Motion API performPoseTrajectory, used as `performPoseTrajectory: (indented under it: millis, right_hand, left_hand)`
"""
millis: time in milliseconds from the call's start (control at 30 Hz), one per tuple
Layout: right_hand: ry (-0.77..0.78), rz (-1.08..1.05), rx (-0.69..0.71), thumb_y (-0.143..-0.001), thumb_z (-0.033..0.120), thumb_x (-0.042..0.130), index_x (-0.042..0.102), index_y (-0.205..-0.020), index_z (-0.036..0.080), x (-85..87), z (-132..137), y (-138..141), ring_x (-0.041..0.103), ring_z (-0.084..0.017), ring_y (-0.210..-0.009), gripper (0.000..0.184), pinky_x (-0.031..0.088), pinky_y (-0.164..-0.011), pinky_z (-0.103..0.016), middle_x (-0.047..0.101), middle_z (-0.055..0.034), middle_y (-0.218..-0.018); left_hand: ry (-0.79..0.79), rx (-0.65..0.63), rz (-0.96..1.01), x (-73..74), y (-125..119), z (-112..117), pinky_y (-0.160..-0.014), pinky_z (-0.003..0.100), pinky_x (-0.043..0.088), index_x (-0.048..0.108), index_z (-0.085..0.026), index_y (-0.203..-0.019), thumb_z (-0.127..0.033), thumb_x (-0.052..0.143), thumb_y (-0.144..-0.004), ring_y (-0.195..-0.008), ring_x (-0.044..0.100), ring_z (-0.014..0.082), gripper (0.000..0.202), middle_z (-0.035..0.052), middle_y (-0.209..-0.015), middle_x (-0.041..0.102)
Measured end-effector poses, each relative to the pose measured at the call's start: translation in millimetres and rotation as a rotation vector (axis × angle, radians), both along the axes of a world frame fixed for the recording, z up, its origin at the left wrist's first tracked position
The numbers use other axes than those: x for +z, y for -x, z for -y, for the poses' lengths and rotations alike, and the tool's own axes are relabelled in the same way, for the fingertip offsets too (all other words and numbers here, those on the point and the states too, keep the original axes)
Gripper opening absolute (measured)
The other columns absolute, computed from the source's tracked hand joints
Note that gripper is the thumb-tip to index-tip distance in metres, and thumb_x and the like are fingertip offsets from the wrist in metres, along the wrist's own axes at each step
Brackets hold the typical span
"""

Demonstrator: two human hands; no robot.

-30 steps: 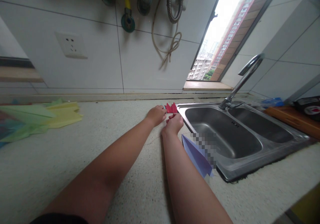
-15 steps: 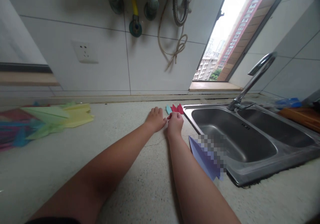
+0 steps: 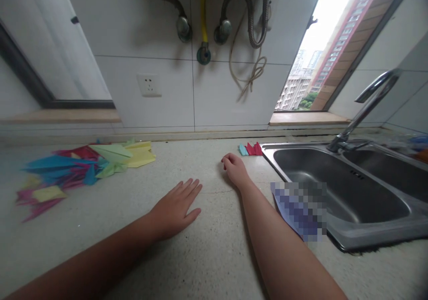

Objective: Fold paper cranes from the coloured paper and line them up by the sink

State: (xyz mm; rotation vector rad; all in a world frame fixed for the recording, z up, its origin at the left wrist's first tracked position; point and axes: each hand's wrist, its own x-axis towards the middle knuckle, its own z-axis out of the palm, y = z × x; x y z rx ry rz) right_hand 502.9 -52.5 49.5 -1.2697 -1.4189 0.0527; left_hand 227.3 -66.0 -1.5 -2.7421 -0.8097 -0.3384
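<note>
The left hand (image 3: 175,206) lies flat on the speckled tabletop (image 3: 207,255) at centre frame, fingers (image 3: 187,187) spread and holding nothing. The right hand (image 3: 235,170), just right of centre, rests with fingers curled loosely inward, empty. Near it, toward the upper right, small folded paper pieces (image 3: 250,149), red and teal, sit at the corner of the steel sink (image 3: 368,228). A purple folded paper (image 3: 284,204) lies beside the right forearm, touching the sink's rim.

Countertop (image 3: 207,246): speckled stone, matt and slightly grainy. Sink (image 3: 337,193): brushed metal, dull sheen. Folded pieces (image 3: 250,149): smooth matt paper; wall tiles (image 3: 230,99): glossy.
</note>
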Motion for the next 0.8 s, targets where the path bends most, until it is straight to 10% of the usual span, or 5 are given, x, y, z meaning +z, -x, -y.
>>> performPoseTrajectory:
  millis: [300,500,800]
  right_hand:
    - [0.024,0.246,-0.156,-0.089,0.036,0.047,0.063,-0.086,0.018,-4.7,-3,2,0.056,-0.013,-0.075,0.023,0.041,-0.070,-0.027,0.062,0.0011,-0.079]
    - [0.003,0.295,-0.603,-0.085,0.029,0.050,0.063,-0.120,0.010,5.1,-4,-26,0.050,-0.025,-0.117,0.042,0.035,-0.104,-0.036,0.057,-0.0133,-0.121]
    - [0.207,0.275,-0.950,-0.091,0.045,0.041,0.049,-0.136,0.007,28.3,-25,-76,0.046,-0.034,-0.123,0.060,0.039,-0.102,-0.047,0.047,-0.0171,-0.138]
  left_hand:
    - [0.028,-0.044,0.055,0.2,21,5,-0.125,0.036,0.007,0.024,-0.024,-0.159,-0.057,0.025,-0.101,-0.150,0.011,0.0146,0.066,-0.0060,-0.161,0.011]
    - [0.025,-0.098,0.157,-1.9,25,-4,-0.124,0.035,0.012,0.032,-0.027,-0.156,-0.052,0.030,-0.101,-0.148,0.019,0.0158,0.061,-0.0065,-0.160,0.020]
    - [0.032,-0.156,0.229,-1.9,26,-6,-0.124,0.038,0.014,0.038,-0.024,-0.154,-0.049,0.034,-0.099,-0.145,0.025,0.0192,0.060,-0.0017,-0.158,0.028]
